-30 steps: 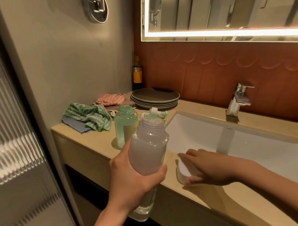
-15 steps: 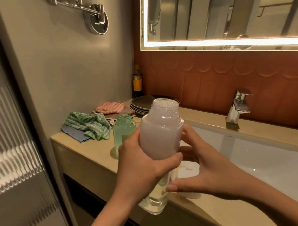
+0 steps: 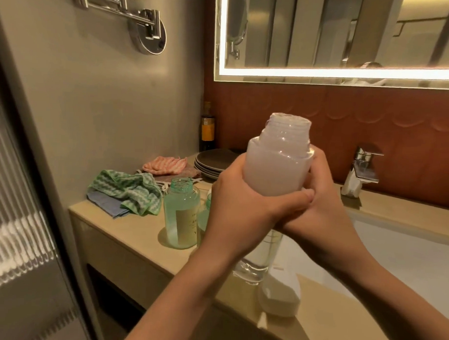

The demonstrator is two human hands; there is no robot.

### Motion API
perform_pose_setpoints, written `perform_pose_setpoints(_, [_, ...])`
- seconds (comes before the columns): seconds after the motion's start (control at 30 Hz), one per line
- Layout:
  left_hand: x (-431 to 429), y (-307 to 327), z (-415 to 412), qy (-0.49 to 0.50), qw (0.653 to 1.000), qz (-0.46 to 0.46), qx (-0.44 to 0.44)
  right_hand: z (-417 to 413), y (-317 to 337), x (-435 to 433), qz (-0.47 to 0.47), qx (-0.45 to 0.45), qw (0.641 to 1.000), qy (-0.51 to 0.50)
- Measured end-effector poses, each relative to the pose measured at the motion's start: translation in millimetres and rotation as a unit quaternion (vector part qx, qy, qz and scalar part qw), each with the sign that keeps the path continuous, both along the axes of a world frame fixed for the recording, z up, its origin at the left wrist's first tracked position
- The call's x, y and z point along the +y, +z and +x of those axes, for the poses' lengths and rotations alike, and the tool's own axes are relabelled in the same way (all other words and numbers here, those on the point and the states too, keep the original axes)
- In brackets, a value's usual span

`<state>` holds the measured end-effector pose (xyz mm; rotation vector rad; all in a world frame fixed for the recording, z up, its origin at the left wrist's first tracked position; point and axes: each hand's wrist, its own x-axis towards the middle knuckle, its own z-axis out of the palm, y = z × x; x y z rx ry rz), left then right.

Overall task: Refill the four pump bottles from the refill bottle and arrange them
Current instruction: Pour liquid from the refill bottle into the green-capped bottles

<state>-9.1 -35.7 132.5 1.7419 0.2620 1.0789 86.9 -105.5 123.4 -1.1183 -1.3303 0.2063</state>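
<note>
A tall clear refill bottle (image 3: 275, 169) with milky pale liquid and an uncapped wide mouth is held upright above the counter. My left hand (image 3: 238, 203) grips its middle from the left, thumb across the front. My right hand (image 3: 318, 208) wraps round it from the right and behind. An uncapped green pump bottle (image 3: 181, 214) with a beige label stands on the counter, left of my hands. A second green bottle (image 3: 204, 215) peeks out behind my left hand, mostly hidden. A white cap (image 3: 280, 299) lies on the counter edge below the refill bottle.
A white sink (image 3: 406, 255) with a chrome tap (image 3: 360, 172) lies to the right. Green, blue and pink cloths (image 3: 126, 192) are heaped at the counter's left end. Stacked grey plates (image 3: 213, 161) and a dark bottle (image 3: 207, 128) stand at the back corner.
My left hand has raised the refill bottle higher. My right hand left the white cap on the counter and came up to grip the bottle from the right.
</note>
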Motion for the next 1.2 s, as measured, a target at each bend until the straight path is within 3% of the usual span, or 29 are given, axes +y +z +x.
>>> perform_pose_setpoints(0.23, [17.0, -10.5, 6.8, -0.032, 0.993, 0.045, 0.107, 7.2, -9.7, 4.9, 0.024, -0.003, 0.998, -0.061])
perform_pose_setpoints(0.33, [19.5, -25.9, -0.9, 0.045, 0.99, 0.106, 0.084, 9.5, -16.7, 7.7, 0.013, -0.02, 0.996, -0.084])
perform_pose_setpoints(0.47, [35.4, -71.0, -7.7, 0.194, 0.977, 0.09, -0.011, 20.9, -14.6, 13.7, 0.002, -0.051, 0.992, -0.115])
perform_pose_setpoints(0.6, [45.1, -115.4, -5.8, 0.282, 0.958, 0.043, 0.039, 32.6, -1.7, 25.4, -0.003, -0.091, 0.987, -0.134])
perform_pose_setpoints(0.77, [41.2, -129.3, 6.2, 0.287, 0.95, 0.001, 0.12, 42.0, 8.0, 48.4, -0.01, -0.14, 0.98, -0.143])
perform_pose_setpoints(1.2, [43.3, -143.0, 12.5, 0.283, 0.947, -0.049, 0.145, 72.0, -25.8, 83.0, -0.054, -0.22, 0.964, -0.139])
